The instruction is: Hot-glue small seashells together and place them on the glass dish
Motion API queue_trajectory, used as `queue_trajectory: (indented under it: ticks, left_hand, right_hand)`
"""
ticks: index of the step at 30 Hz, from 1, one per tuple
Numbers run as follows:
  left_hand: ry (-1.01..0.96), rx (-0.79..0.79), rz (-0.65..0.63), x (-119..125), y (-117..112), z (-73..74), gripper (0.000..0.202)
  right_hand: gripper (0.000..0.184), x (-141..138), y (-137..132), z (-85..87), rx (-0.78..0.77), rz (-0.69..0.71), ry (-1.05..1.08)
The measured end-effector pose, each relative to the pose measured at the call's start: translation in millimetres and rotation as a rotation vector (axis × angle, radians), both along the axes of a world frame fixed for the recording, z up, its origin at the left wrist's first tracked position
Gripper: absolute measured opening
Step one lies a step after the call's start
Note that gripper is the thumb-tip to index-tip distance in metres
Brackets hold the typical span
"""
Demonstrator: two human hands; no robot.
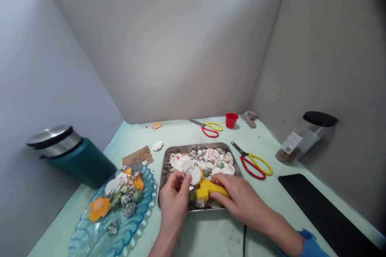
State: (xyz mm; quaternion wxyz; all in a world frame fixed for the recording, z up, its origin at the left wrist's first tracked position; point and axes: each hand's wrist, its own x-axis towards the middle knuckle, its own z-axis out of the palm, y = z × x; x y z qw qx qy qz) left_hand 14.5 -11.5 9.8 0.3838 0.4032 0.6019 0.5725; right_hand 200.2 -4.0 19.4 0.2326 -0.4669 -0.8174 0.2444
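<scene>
My left hand (177, 192) pinches a white seashell (195, 175) between thumb and fingers, over the metal tray. Wrapped around a yellow glue gun (208, 189) is my right hand (233, 192). The gun points left, its front end close to the shell; whether they touch I cannot tell. A black cord (245, 235) runs down from under my right forearm. Beneath both hands lies the metal tray (161, 198), filled with many small shells (211, 164). My fingers and the gun cover its near part.
On the left stand a blue glass dish (120, 237) of shells and a teal bottle (81, 162). Behind lie brown card (137, 156), a loose shell (157, 145), scissors (208, 126) and a red cup (231, 120). Right are more scissors (252, 162), a jar (297, 144) and a black slab (319, 209).
</scene>
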Motion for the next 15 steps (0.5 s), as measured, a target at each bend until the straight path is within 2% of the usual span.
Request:
queue_trajectory:
  ticks: [4,7,12,15]
  left_hand:
    - [0.039,0.011,0.015,1.2,-1.9,0.2,0.037]
    - [0.016,0.014,0.011,0.8,-0.8,1.5,0.039]
    - [-0.070,-0.016,-0.043,1.2,5.6,3.0,0.038]
    - [-0.131,-0.037,-0.071,2.6,11.5,5.6,0.034]
  right_hand:
    - [0.017,3.5,0.8,1.5,-0.069,-0.076,0.111]
    - [0.021,6.0,3.5,-1.1,-0.154,-0.120,0.300]
    - [0.039,9.5,9.0,-9.4,-0.467,-0.171,0.776]
    - [0.045,10.8,10.7,-12.5,-0.616,-0.157,0.947]
